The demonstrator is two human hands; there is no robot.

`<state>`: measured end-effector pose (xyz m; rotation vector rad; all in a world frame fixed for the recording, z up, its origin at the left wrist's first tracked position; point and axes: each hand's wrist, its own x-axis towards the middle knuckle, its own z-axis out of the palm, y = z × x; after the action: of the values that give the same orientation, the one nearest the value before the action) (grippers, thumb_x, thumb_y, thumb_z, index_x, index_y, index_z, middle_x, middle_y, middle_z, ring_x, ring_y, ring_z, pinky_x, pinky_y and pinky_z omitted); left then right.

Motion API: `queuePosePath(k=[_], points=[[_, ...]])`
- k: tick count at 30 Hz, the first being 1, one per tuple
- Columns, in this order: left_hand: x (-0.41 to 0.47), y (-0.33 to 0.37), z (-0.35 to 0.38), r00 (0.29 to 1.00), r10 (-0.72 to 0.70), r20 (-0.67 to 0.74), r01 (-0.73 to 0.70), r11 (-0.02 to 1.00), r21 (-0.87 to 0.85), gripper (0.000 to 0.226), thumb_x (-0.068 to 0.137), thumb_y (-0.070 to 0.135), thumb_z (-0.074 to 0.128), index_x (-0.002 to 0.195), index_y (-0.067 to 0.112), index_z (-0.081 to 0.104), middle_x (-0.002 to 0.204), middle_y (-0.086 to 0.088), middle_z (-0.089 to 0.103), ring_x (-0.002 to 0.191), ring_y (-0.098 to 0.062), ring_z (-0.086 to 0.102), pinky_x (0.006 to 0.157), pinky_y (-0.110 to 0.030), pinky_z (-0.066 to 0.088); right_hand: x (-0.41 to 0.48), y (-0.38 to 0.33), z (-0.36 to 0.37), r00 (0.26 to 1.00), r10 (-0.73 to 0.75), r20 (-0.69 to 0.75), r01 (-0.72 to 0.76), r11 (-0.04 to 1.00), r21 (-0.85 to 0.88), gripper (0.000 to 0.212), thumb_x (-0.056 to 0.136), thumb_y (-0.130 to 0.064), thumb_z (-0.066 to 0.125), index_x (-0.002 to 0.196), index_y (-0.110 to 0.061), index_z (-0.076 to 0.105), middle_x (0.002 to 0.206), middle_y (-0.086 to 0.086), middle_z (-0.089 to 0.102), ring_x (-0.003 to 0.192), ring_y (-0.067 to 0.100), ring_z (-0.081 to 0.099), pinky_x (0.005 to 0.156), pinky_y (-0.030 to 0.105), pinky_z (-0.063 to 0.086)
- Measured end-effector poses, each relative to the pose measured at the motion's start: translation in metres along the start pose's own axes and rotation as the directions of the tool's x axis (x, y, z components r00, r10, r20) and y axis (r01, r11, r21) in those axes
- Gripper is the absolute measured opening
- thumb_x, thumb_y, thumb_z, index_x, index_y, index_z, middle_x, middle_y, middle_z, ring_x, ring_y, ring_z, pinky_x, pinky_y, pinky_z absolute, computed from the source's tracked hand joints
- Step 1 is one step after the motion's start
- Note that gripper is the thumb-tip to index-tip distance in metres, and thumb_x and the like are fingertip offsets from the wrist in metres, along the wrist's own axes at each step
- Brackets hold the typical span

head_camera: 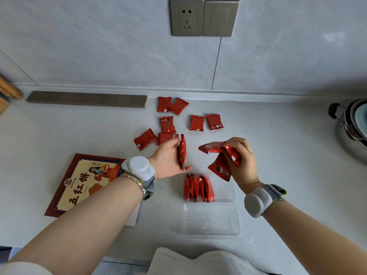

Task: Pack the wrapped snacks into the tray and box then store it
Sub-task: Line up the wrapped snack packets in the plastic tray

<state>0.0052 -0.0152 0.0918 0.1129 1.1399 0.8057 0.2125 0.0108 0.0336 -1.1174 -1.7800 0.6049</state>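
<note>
Head view: clear plastic tray (pixel 226 192) lies on the pale surface (pixel 79 133) and serves as the landmark. 5 red wrapped snacks (pixel 198 187) stand on edge in the left part of the tray; its right part is bare. A second clear tray (pixel 211 219) sits just on the near side of it, touching or nearly so.

Just above the tray's left end, the left hand (pixel 168 159) holds 1 red snack (pixel 182 149) on edge, the fingers curled over it and the thumb spread below, a loose grip. Above the tray's right end, the right hand (pixel 241 159) is closed around a bunch of red snacks (pixel 218 161), at least 3, fanned out toward the left.

Beyond the tray, toward the wall, 7 loose snacks (pixel 196 122) lie flat on the surface. To the left of the tray, well apart, the printed snack box (pixel 79 185) lies flat, partly under the left forearm. Both wrists wear a grey band with a white unit (pixel 138 167). Far to the right of the tray stands a metal pot (pixel 351 128); on the wall are a socket (pixel 186 16) and a switch (pixel 220 17).
</note>
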Motion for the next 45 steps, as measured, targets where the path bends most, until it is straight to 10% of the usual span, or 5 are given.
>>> queuePosePath(k=[21,27,39,42,45], points=[[-0.006,0.01,0.008,0.991,-0.092,0.101,0.014,0.805,0.594,0.033,0.091,0.05,0.044,0.097,0.021,0.059,0.089,-0.005,0.068,0.076,-0.017,0.067,0.054,-0.026,0.058,0.003,-0.029,-0.003,0.876,-0.381,0.295,0.376,0.923,0.075,0.023,0.087,-0.041,0.058,0.097,-0.02,0.056,0.114,0.001,0.047,0.106,0.018,0.051,0.092,0.024,0.045],[0.001,0.004,0.003,0.982,0.171,-0.08,-0.126,0.91,0.394,0.014,0.084,0.015,0.066,0.094,0.021,0.058,0.089,-0.004,0.069,0.073,-0.016,0.068,0.066,-0.033,0.058,0.007,-0.023,-0.001,0.998,-0.05,0.048,0.045,0.993,0.111,0.032,0.078,0.007,0.061,0.095,-0.02,0.057,0.108,0.011,0.054,0.105,0.004,0.049,0.095,0.008,0.039],[-0.006,-0.027,0.024,0.98,0.091,0.175,-0.144,0.936,0.322,0.015,0.094,0.027,0.05,0.109,0.024,0.049,0.096,-0.007,0.063,0.072,-0.02,0.069,0.048,-0.029,0.058,0.01,-0.049,0.024,0.993,0.063,0.101,-0.083,0.974,0.211,0.015,0.081,-0.022,0.053,0.096,-0.025,0.056,0.112,0.002,0.05,0.111,-0.001,0.048,0.096,0.017,0.043],[-0.003,-0.026,0.016,0.987,0.121,0.103,-0.146,0.945,0.292,0.022,0.089,0.006,0.057,0.099,0.025,0.05,0.088,-0.009,0.064,0.063,-0.018,0.069,0.044,-0.026,0.056,0.014,-0.056,0.019,0.931,0.302,0.204,-0.359,0.855,0.375,0.025,0.086,-0.007,0.052,0.099,-0.027,0.057,0.105,-0.007,0.057,0.101,0.013,0.055,0.092,0.026,0.044],[-0.001,-0.022,0.008,0.985,0.171,-0.015,-0.164,0.96,0.227,0.031,0.087,0.004,0.06,0.11,0.02,0.048,0.091,-0.011,0.062,0.074,-0.024,0.064,0.044,-0.027,0.056,0.02,-0.058,0.005,0.714,0.548,0.436,-0.679,0.391,0.621,0.032,0.09,0.008,0.036,0.106,-0.016,0.051,0.102,0.006,0.064,0.091,0.02,0.059,0.082,0.029,0.045]])
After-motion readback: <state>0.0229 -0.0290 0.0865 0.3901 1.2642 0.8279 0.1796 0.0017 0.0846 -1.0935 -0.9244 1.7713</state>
